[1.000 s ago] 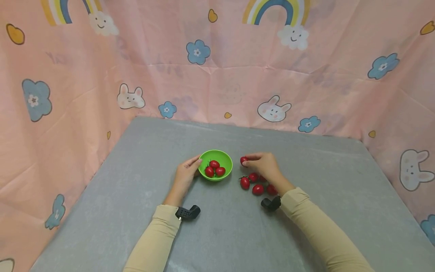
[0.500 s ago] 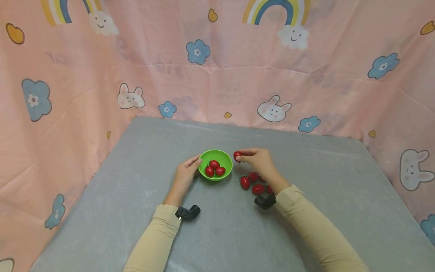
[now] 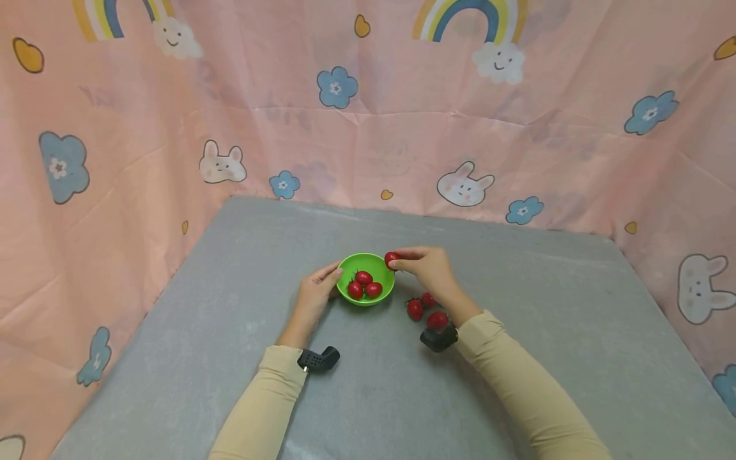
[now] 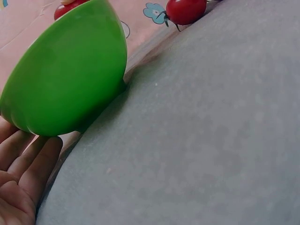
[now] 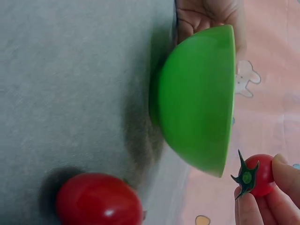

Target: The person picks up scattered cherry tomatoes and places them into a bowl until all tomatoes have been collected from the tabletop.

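Currently, the right hand [image 3: 431,266] is pinching a glossy red oval tomato [image 3: 391,259] between thumb and fingers, its green-stemmed end facing the grey surface [image 3: 356,390]. It is hovering at the right rim of a smooth, round green bowl [image 3: 370,263], whose hollow is lying to that hand's left; touching or not, I cannot tell. Opposite, the left hand [image 3: 312,292] is gripping the bowl's left rim. Faint letter-like marks on the pink printed cloth [image 3: 402,83] are showing too weakly to read.

The tomato [image 5: 265,174] in the right fingers [image 5: 249,211] looks glossy. The bowl [image 4: 70,70] at the left fingers [image 4: 44,161] seems smooth plastic, the bench [image 3: 368,383] beneath matt.
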The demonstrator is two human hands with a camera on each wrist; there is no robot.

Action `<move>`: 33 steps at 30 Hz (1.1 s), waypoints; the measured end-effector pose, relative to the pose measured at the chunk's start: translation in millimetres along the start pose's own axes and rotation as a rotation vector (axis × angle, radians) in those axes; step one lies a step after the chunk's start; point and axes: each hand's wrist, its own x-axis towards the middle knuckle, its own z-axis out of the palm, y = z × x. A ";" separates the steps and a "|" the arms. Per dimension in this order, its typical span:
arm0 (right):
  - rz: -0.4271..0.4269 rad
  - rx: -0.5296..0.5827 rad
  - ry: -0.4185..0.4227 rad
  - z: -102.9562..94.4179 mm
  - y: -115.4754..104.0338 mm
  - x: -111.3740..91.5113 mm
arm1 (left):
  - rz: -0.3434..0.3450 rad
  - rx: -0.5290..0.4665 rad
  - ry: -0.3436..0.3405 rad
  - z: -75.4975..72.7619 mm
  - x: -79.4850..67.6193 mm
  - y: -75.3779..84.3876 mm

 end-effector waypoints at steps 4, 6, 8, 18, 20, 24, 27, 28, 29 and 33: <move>-0.012 -0.008 0.008 2.8 -5.6 -0.8 | 0.001 0.000 0.004 0.0 0.8 -0.5; -0.016 -0.015 0.008 4.3 -8.8 -1.4 | 0.001 -0.002 0.005 -0.1 0.6 -0.3; -0.021 -0.024 0.004 6.6 -11.1 -2.3 | 0.001 -0.001 0.004 -0.2 0.8 -0.5; -0.022 -0.078 -0.049 15.9 -14.2 -3.7 | -0.006 0.021 0.006 0.0 -0.2 1.1; -0.031 -0.086 -0.048 17.3 -14.1 -3.1 | -0.007 0.016 0.005 0.1 -0.4 1.3; -0.058 -0.129 -0.054 20.7 -12.5 -2.9 | -0.006 0.008 0.002 0.2 -0.6 1.2; -0.068 -0.164 -0.064 23.6 -10.5 -3.6 | -0.005 0.010 0.000 0.0 -0.6 0.6; -0.069 -0.172 -0.067 24.4 -9.9 -4.3 | -0.007 0.007 0.000 -0.1 -0.3 0.5; -0.069 -0.177 -0.069 25.1 -9.6 -4.6 | -0.007 0.005 -0.001 -0.1 -0.3 0.3; -0.087 -0.224 -0.071 27.2 -9.2 -5.7 | -0.004 -0.005 -0.002 -0.3 0.1 -0.3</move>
